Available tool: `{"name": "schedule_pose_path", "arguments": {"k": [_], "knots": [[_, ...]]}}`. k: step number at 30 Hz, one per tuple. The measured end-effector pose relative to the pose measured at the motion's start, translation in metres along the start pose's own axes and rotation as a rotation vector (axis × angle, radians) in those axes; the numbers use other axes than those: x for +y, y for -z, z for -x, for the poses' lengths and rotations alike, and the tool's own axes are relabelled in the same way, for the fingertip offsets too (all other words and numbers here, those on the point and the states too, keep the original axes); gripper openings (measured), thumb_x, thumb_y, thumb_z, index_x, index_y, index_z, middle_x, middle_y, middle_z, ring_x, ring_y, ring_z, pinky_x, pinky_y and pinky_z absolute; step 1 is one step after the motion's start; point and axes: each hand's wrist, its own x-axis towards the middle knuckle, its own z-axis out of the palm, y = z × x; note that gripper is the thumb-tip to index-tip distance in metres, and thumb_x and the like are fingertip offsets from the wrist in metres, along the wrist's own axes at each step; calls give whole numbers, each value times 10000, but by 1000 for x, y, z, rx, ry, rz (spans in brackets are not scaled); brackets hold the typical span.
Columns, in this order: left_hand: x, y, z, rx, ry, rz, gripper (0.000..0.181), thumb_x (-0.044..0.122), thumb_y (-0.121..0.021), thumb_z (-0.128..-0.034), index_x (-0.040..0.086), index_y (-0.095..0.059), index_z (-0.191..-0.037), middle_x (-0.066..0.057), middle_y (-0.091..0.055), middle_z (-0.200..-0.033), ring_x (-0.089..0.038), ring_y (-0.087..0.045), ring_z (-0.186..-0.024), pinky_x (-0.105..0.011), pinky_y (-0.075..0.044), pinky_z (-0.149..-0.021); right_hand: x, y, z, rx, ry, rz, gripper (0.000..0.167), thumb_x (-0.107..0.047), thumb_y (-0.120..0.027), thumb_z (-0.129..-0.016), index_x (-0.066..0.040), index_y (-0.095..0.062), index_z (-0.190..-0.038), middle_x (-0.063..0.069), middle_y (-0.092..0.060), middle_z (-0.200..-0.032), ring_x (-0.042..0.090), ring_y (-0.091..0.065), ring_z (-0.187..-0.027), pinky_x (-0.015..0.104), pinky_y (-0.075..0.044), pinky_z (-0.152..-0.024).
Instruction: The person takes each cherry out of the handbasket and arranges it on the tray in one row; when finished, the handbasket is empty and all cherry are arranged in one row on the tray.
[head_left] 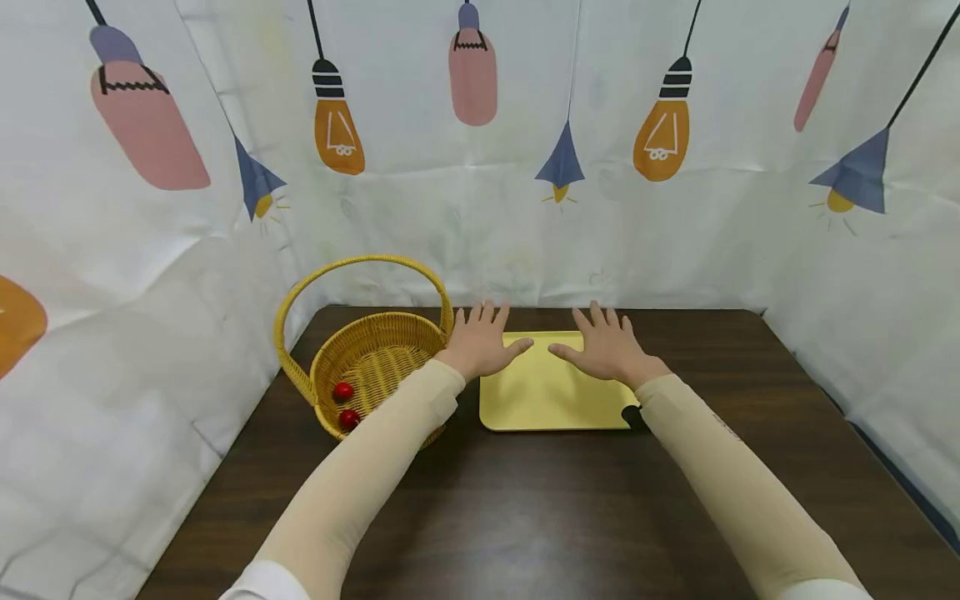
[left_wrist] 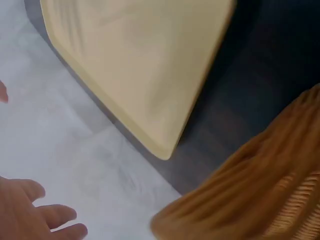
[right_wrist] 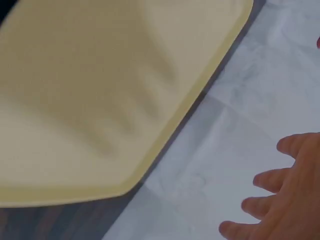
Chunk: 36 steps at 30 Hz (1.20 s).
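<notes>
From where I stand, the yellow tray lies flat on the dark tabletop, at the middle of the head view. Both the left hand and the right hand reach over it, fingers spread, grasping nothing. I'd guess it is light, stiff and a bit slick, best taken by the raised rim at its two short ends. Its long axis seems to run left to right across the frame; neither end reads as a front.

Left of centre sits the wicker basket, two red balls at its lower left inside. It looks light and slightly springy, easiest lifted by its tall handle, which spans from lower left to upper right.
</notes>
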Motion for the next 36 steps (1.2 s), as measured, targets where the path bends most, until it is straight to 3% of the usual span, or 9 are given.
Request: {"name": "schedule_pose_path", "arguments": {"k": [4,9,14,20,25,28,31,33,36], "knots": [[-1,-8,18,40,-50,75,860,709,-262,-934,145,-142,-1572,-152,-181,-1607,-326,-154,-1480,-550,-153,-1150,-7,-13,12,16,9,-37,962,-745,-341,-896,-73,-165,-1561,265,-122,-1588,516,-158,-1421,646,-114,-1110],[-5,-13,48,180,-96,252,734,582,-397,-976,120,-292,-1537,-124,-323,-1556,-306,-339,-1410,-491,-312,-1102,-14,-29,24,31,31,-180,943,-673,-446,-910,-32,-182,-1549,273,-180,-1572,493,-220,-1412,627,-199,-1099],[-19,-14,75,444,-134,389,499,392,-519,-988,109,-517,-1399,-74,-522,-1398,-262,-533,-1246,-450,-479,-940,-18,-50,30,63,36,-354,789,-482,-567,-941,-40,-273,-1525,223,-348,-1517,416,-355,-1376,569,-327,-1061],[-50,-8,99,811,-134,587,282,197,-570,-971,95,-643,-1223,-76,-638,-1188,-237,-621,-1041,-414,-504,-854,-30,-73,34,155,74,-439,548,-342,-595,-957,-42,-495,-1405,169,-523,-1392,367,-475,-1293,539,-389,-1019],[-78,-5,120,1064,-55,754,220,57,-579,-946,53,-678,-1142,-101,-662,-1089,-217,-622,-943,-259,-483,-809,-46,-85,36,213,105,-524,381,-278,-607,-957,-59,-628,-1268,100,-640,-1231,315,-595,-1136,493,-463,-936],[-91,-5,133,1274,20,795,180,-22,-563,-920,-25,-690,-1048,-164,-665,-1001,-207,-613,-886,-192,-442,-771,-53,-90,35,237,135,-557,332,-255,-597,-964,-60,-656,-1226,80,-670,-1171,283,-629,-1065,460,-491,-897],[-106,-9,144,1485,150,875,161,-50,-527,-891,-122,-603,-1014,-157,-595,-939,-142,-532,-809,-194,-380,-730,-59,-94,35,264,155,-601,296,-221,-610,-956,-52,-677,-1190,69,-686,-1141,265,-636,-1038,436,-505,-880],[-117,-12,150,1597,246,942,159,-48,-501,-871,-110,-531,-1015,-98,-512,-935,-113,-451,-784,-217,-341,-726,-62,-95,34,284,164,-638,273,-197,-624,-947,-47,-689,-1166,62,-694,-1124,252,-636,-1021,424,-514,-871],[-138,-25,154,1660,372,1067,244,-27,-486,-863,4,-443,-1101,-6,-391,-996,-123,-379,-829,-249,-316,-760,-68,-94,34,305,177,-703,245,-163,-638,-935,-38,-701,-1137,55,-703,-1099,238,-639,-984,417,-524,-854]]}}
